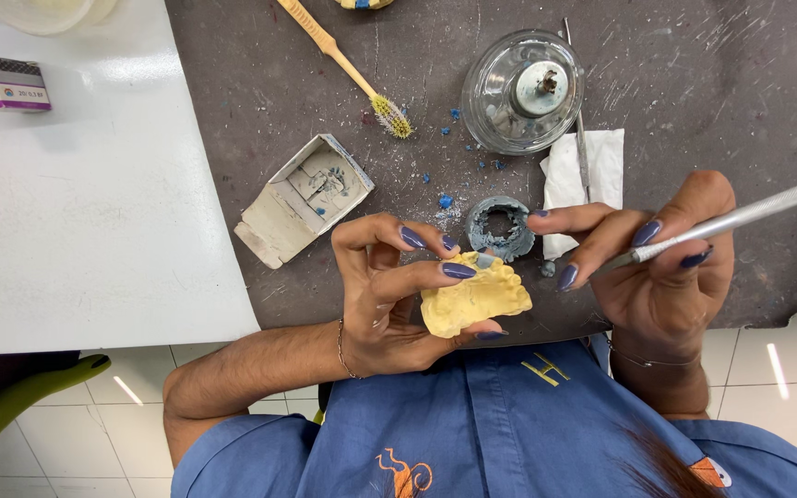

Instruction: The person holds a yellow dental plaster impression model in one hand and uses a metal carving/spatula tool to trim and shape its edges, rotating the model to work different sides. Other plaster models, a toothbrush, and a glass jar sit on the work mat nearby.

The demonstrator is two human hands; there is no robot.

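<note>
My left hand (389,295) holds a yellow plaster dental cast (474,300) between thumb and fingers, just over the near edge of a dark mat (694,111). A bit of blue wax sits on the cast's top edge under my fingertips. My right hand (661,263) grips a thin metal carving tool (740,217) like a pen, its tip pointing left toward the cast. A grey-blue wax ring (500,228) lies on the mat just behind the cast.
On the mat: a glass spirit lamp (520,90), a folded white tissue (583,175) with a metal instrument across it, a toothbrush (348,65), a small open cardboard box (302,198), blue wax crumbs. A white table (85,203) lies left with a small box (4,83).
</note>
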